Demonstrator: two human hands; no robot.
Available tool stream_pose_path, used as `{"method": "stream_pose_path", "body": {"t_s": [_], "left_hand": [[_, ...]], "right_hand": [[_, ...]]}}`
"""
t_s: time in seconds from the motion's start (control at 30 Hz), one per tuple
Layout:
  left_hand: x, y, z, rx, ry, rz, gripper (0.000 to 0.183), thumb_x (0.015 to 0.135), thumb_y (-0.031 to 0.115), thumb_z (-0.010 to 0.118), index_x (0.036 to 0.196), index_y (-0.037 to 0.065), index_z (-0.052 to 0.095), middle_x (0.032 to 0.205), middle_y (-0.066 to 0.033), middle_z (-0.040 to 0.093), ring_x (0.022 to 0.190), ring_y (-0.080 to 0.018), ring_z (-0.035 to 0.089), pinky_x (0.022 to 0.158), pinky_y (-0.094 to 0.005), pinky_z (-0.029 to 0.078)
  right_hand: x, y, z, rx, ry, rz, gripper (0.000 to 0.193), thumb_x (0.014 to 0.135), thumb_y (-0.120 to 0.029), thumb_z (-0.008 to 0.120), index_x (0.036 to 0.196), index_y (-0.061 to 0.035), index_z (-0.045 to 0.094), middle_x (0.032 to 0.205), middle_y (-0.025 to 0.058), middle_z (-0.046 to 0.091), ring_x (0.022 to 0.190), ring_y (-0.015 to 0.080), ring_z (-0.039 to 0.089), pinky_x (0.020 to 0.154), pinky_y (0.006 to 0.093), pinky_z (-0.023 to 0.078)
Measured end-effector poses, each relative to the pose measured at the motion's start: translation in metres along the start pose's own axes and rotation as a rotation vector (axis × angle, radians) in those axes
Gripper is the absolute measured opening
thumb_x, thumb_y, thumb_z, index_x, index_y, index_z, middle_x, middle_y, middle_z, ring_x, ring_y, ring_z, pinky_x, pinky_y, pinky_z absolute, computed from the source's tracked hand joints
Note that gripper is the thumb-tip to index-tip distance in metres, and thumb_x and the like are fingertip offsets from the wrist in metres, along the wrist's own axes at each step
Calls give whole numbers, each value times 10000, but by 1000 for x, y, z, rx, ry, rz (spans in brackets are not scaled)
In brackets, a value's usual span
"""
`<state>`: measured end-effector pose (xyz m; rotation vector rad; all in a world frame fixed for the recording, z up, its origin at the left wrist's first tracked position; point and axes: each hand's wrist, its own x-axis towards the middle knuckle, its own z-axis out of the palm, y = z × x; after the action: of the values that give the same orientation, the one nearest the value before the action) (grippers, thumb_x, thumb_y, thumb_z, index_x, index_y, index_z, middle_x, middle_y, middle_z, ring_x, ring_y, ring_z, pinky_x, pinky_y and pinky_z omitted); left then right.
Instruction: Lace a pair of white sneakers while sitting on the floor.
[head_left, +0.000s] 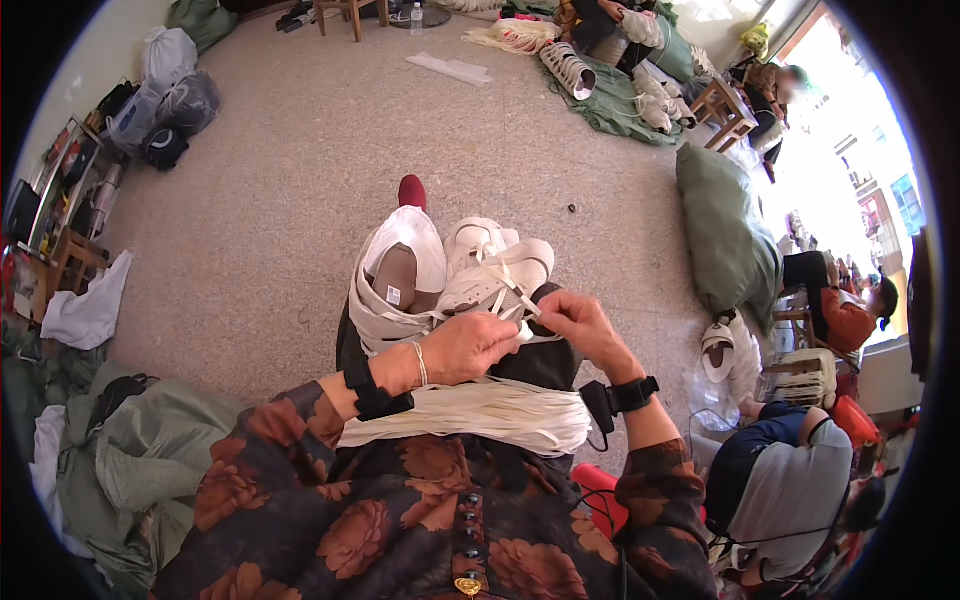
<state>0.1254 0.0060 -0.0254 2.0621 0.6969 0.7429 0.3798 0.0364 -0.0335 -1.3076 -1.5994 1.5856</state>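
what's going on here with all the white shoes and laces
A seated person is lacing a white shoe on their lap. The left hand and right hand meet at the shoe, each pinching a white lace. A bundle of laces lies across the lap, and a shoe upper sits beside the one in hand. Other people sit to the right and at the far end, with more shoes on the floor.

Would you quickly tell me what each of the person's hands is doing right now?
Left hand: closed, pinching a white lace on the white shoe.
Right hand: closed, pinching the same lace.
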Motion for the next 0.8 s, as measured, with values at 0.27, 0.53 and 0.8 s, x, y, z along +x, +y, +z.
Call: {"method": "stream_pose_path", "body": {"t_s": [0.27, 0.53, 0.8], "left_hand": [[1, -9, -4, 65, -38, -38, 205, 975, 161, 550, 849, 0, 562, 756, -147, 559, 743, -332, 580, 704, -411, 457], [7, 27, -9, -379, -49, -274, 292, 1052, 189, 474, 890, -15, 605, 707, -40, 596, 662, -116, 594, 622, -273, 466], [-107, 44, -29, -1173, -323, -707, 289, 1040, 184, 494, 972, -53, 645, 631, -30, 532, 585, -137, 575, 621, -270, 497]], "right_hand": [[-26, -7, -11, -341, -26, -237, 172, 903, -141, 680, 950, 23, 660, 826, 12, 602, 775, 102, 552, 704, 254, 454], [60, -4, 7, -427, 409, -143, 378, 880, -308, 691, 1045, 31, 661, 918, 191, 679, 837, 293, 650, 757, 391, 514], [78, 20, 16, -247, 356, -178, 386, 871, -294, 700, 1064, 33, 633, 906, 234, 665, 844, 339, 652, 769, 419, 505]]}}
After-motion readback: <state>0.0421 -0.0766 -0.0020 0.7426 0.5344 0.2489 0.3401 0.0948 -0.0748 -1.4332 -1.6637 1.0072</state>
